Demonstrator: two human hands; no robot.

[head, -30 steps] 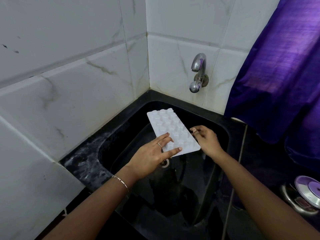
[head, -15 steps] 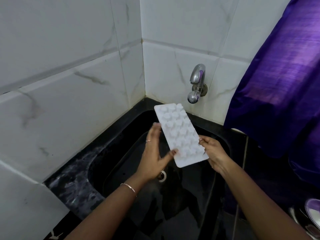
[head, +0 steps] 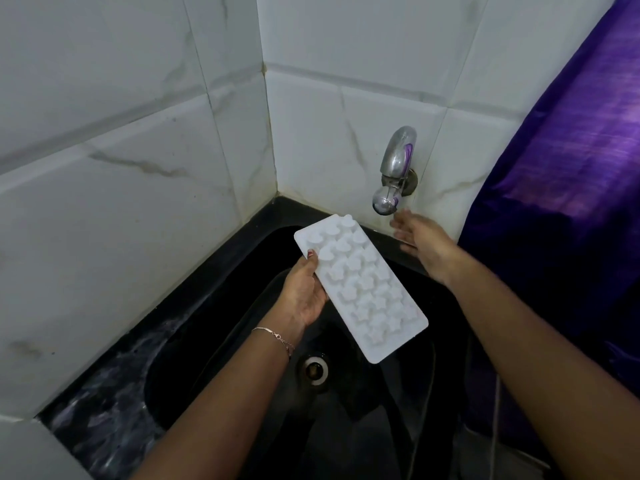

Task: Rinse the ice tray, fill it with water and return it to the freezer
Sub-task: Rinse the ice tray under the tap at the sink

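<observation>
While left hand (head: 304, 292) grips tray (head: 360, 289), tap (head: 394, 171) beyond

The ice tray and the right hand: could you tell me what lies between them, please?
In the head view, nothing: only the black sink shows in the gap between the ice tray and the right hand.

You have one view only, from the wide-angle camera on your head. It looks forward and steeply down, close over the black sink (head: 207, 341), facing the tiled corner (head: 268, 126) at 11 o'clock. The tap (head: 396, 161) sits at 1 o'clock, the purple curtain (head: 561, 188) at 3, the ice tray (head: 363, 292) mid-frame, your left forearm (head: 225, 393) at 7 and your right forearm (head: 519, 351) at 4.
</observation>
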